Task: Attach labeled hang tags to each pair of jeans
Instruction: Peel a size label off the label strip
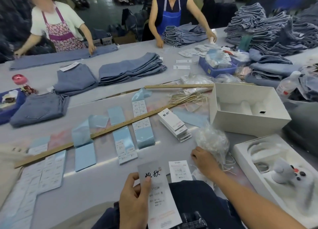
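Observation:
My left hand [133, 199] grips a long white hang tag [159, 196] with black brush lettering, held above dark jeans [192, 204] at the near table edge. My right hand [203, 161] reaches forward, its fingers curled at the base of a clear bag of tag strings [212, 142]; whether it pinches a string is not visible. A second white tag [180, 170] lies flat between the hands. A stack of hang tags [174, 124] sits further out. Light-blue label sheets [144, 134] lie in rows on the table.
A long wooden ruler [110, 130] crosses the sheets diagonally. An open white box [247, 108] stands right, a foam tray [275, 173] nearer. Folded jeans [132, 68] lie mid-table, tall stacks [268, 30] far right. Two people in aprons [170, 17] work opposite.

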